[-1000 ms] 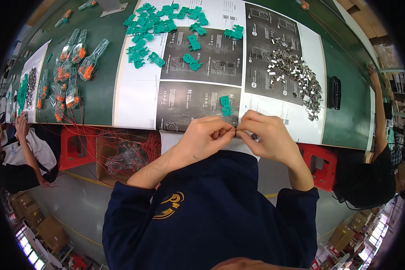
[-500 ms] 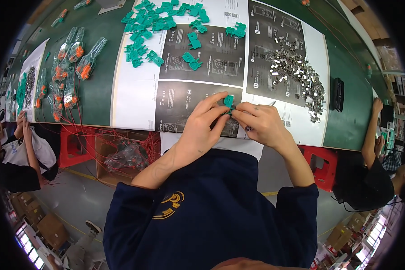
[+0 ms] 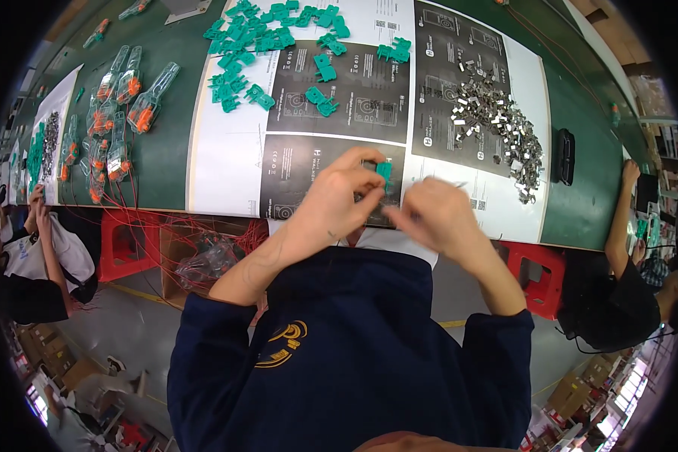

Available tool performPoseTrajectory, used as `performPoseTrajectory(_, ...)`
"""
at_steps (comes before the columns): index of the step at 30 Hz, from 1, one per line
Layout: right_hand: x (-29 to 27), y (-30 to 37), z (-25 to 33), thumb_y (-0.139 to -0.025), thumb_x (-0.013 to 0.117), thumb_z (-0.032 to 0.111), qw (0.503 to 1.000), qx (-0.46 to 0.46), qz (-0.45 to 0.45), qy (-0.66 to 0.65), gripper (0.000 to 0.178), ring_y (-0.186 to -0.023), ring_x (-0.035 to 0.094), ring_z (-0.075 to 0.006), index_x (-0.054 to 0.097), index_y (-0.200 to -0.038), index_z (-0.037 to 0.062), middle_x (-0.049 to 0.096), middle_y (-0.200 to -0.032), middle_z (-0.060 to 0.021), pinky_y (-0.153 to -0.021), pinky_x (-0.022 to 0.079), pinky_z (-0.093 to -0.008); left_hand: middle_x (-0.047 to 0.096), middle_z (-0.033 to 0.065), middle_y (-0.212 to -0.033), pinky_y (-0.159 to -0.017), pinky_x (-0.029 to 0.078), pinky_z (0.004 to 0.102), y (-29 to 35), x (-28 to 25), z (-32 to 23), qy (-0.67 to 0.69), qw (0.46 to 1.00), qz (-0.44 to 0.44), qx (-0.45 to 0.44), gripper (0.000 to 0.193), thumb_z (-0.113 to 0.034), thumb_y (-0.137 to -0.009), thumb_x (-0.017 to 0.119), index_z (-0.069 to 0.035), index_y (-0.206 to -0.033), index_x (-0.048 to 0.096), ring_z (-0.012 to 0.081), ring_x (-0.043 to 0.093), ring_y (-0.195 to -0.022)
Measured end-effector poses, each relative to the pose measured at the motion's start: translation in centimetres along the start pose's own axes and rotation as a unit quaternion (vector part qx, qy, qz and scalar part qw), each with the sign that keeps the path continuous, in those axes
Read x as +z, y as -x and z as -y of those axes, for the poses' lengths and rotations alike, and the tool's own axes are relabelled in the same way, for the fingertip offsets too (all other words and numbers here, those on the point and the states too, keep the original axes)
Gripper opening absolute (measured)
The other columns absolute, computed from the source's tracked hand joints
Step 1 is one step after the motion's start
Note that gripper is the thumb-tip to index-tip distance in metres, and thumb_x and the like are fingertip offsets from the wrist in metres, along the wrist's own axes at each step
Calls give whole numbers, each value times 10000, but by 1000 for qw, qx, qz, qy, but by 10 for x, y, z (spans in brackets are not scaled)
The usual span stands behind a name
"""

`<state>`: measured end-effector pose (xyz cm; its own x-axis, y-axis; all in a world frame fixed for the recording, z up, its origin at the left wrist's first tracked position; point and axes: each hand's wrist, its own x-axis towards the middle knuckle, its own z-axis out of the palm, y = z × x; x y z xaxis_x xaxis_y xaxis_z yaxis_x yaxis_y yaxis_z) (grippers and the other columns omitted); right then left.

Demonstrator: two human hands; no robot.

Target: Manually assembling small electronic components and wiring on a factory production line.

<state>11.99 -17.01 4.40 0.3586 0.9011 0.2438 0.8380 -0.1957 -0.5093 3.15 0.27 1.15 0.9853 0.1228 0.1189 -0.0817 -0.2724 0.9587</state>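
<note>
My left hand point(image 3: 345, 197) pinches a small green plastic part point(image 3: 384, 172) just above the front of the printed sheet point(image 3: 320, 143). The part stands out past its fingertips. Close to the right of it is my right hand point(image 3: 441, 215), smeared by motion, so its fingers and anything in them cannot be made out. Farther off to the left lies a loose pile of similar green plastic parts point(image 3: 241, 56), with a few single ones nearer the middle. To the right, small shiny metal pieces point(image 3: 505, 124) are heaped on the sheets.
Clear plastic units with orange parts and red wires point(image 3: 117, 113) lie on the green tabletop point(image 3: 166, 151) at left. A black case point(image 3: 566, 157) is at right. Below the front edge are a wire-filled cardboard box point(image 3: 177, 260) and red stools point(image 3: 536, 279). Co-workers sit on both sides.
My right hand has pulled a little away from the green part, to the right, and is in quick motion. My left hand keeps hold of the part in nearly the same place.
</note>
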Motion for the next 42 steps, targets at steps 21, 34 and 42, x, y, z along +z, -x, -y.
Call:
performPoseTrajectory(21,66,26,25,-660,622,-34,910,-244,-225,-247,365,-412,340,-177,326,-495,100,328,-477,-16,-477,299,-307,576,148,-1174,-651,534,291,19,15,-6,-59,998,-16,24,103,37,-803,658,58,-904,653,189,647,-769)
performPoseTrajectory(34,35,18,26,-961,321,269,741,-4,-319,-590,485,-392,157,-125,226,-508,128,227,-427,8,-433,186,-313,543,175,-1176,-721,496,338,21,22,-5,-106,991,-18,77,117,52,-848,599,39,-964,593,300,615,-824)
performPoseTrajectory(42,33,9,27,-1001,249,266,717,101,-331,-606,499,-404,133,-126,200,-521,138,196,-428,18,-441,197,-314,551,162,-1162,-699,496,337,22,21,-8,-86,995,-25,45,111,52,-844,603,37,-954,599,296,613,-810)
